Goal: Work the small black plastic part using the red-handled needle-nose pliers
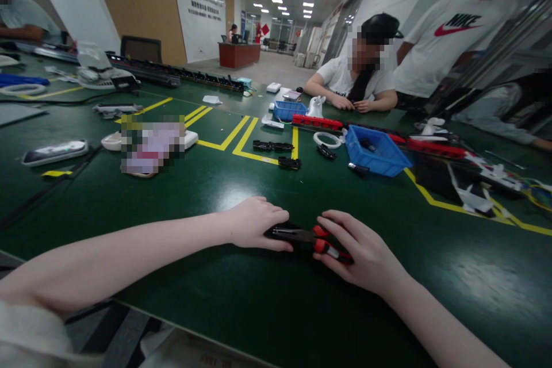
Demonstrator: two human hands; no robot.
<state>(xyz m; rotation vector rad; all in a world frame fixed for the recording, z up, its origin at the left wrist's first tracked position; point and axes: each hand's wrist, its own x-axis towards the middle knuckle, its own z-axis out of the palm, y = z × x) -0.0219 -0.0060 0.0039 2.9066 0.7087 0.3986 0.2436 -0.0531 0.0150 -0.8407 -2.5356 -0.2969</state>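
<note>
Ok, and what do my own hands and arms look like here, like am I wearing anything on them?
Your left hand and right hand are both bare: no gloves, and no ring, watch or bracelet shows. A pale, off-white sleeve covers the upper left arm. The right arm shows no sleeve within the picture.

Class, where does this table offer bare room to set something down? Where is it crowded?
Bare: green tabletop right of the right hand, this side of the yellow tape; also between the left hand and black parts. Crowded: around the large blue tray and red strips.
</note>
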